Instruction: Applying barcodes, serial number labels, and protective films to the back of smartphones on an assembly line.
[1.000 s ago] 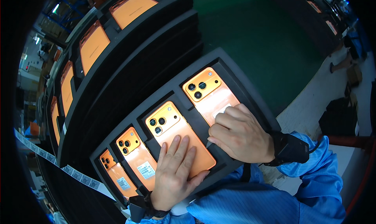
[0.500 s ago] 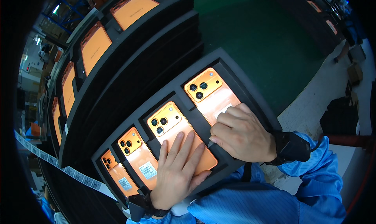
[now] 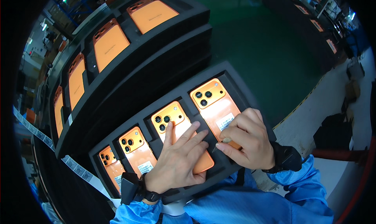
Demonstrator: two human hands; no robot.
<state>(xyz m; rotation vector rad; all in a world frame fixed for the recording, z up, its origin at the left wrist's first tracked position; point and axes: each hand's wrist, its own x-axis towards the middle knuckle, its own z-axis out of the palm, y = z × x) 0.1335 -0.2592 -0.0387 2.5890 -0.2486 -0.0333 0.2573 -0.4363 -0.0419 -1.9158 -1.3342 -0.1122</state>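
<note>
A dark foam tray (image 3: 246, 91) lies before me with a row of orange phones, camera side up. My left hand (image 3: 178, 157) rests with fingers spread on the third phone (image 3: 167, 113) from the left, hiding most of its lower back. Over the lower end of the rightmost phone (image 3: 210, 106), my right hand (image 3: 250, 140) pinches a thin pointed tool (image 3: 215, 149), mostly hidden by the fingers. A white label (image 3: 224, 122) sits on that phone beside the knuckles. The second phone (image 3: 135, 147) and the leftmost phone (image 3: 111, 165) also carry white labels.
Beyond the tray stands a stack of dark foam trays (image 3: 156, 53), its top one holding more orange phones (image 3: 111, 46). A strip of printed labels (image 3: 84, 175) trails at the left. More trays with phones (image 3: 316, 25) stand far right. A green floor (image 3: 250, 40) lies between.
My left hand has slid up and right across the third phone. My right hand has shifted slightly down and right, showing more of the rightmost phone's label and the tool. The view has shifted a little.
</note>
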